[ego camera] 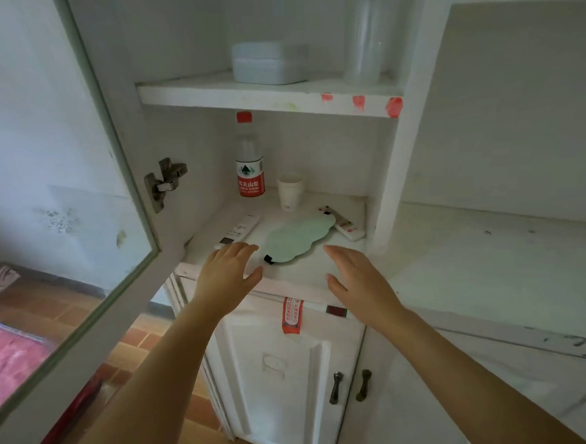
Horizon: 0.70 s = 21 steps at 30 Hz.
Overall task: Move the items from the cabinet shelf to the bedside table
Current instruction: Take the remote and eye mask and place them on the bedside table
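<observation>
Both hands open, empty: green eye mask (299, 238) lies between at 12 o'clock, long axis toward 2, left hand (227, 276) nearer than right hand (359, 279).

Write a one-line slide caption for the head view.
Both open hands, left and right, reach toward a green eye mask on the cabinet shelf.

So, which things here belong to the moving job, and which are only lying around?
For the job, on the lower shelf:
water bottle
paper cups
white remote
green eye mask
second remote

Not for the job, on the upper shelf:
white box
clear container
</observation>
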Each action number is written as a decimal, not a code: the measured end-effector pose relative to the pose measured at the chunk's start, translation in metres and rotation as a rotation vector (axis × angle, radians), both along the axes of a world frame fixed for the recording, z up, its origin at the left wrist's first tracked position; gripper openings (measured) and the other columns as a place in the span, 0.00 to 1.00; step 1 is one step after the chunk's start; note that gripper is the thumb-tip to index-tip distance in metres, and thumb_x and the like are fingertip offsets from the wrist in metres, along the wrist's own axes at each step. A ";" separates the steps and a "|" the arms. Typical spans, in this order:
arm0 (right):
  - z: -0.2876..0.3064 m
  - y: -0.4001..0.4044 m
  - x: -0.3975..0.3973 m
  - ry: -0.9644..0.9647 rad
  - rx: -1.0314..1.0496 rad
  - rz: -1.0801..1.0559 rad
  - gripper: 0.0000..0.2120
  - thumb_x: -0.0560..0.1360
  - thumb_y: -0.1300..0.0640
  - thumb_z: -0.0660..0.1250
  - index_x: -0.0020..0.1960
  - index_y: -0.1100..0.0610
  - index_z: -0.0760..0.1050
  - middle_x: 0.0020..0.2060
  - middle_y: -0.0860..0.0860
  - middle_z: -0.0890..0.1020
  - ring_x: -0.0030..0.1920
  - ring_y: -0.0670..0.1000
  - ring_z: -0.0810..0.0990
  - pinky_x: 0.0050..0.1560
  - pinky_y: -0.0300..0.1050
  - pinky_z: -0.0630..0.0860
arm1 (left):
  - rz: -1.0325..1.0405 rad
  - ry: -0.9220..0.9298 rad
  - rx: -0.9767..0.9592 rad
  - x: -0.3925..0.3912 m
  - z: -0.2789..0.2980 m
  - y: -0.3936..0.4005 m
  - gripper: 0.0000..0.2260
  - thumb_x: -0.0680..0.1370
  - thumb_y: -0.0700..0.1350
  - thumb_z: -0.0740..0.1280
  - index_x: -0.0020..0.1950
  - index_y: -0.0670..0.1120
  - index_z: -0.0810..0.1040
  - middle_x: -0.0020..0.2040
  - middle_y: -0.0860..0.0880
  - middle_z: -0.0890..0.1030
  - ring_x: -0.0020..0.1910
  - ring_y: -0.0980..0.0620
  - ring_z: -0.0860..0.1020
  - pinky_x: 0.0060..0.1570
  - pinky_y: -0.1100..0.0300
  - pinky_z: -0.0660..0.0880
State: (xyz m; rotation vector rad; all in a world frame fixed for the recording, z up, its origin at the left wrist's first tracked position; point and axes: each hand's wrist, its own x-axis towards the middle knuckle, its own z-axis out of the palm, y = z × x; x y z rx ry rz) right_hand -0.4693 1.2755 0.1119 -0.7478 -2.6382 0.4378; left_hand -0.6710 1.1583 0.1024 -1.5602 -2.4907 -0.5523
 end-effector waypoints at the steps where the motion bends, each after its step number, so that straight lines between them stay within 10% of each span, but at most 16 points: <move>1: -0.001 0.003 -0.004 -0.004 -0.014 -0.002 0.24 0.80 0.55 0.55 0.74 0.56 0.55 0.73 0.52 0.63 0.73 0.49 0.58 0.70 0.41 0.57 | 0.002 -0.003 -0.003 -0.004 -0.002 0.003 0.21 0.77 0.52 0.61 0.69 0.49 0.67 0.69 0.49 0.71 0.69 0.49 0.66 0.68 0.54 0.61; 21: -0.016 0.076 -0.108 0.420 -0.636 -0.423 0.21 0.76 0.61 0.63 0.68 0.61 0.66 0.63 0.55 0.76 0.63 0.55 0.74 0.62 0.43 0.69 | 0.204 -0.167 -0.010 -0.086 -0.022 0.053 0.25 0.76 0.48 0.63 0.71 0.43 0.62 0.69 0.40 0.67 0.66 0.40 0.67 0.63 0.48 0.66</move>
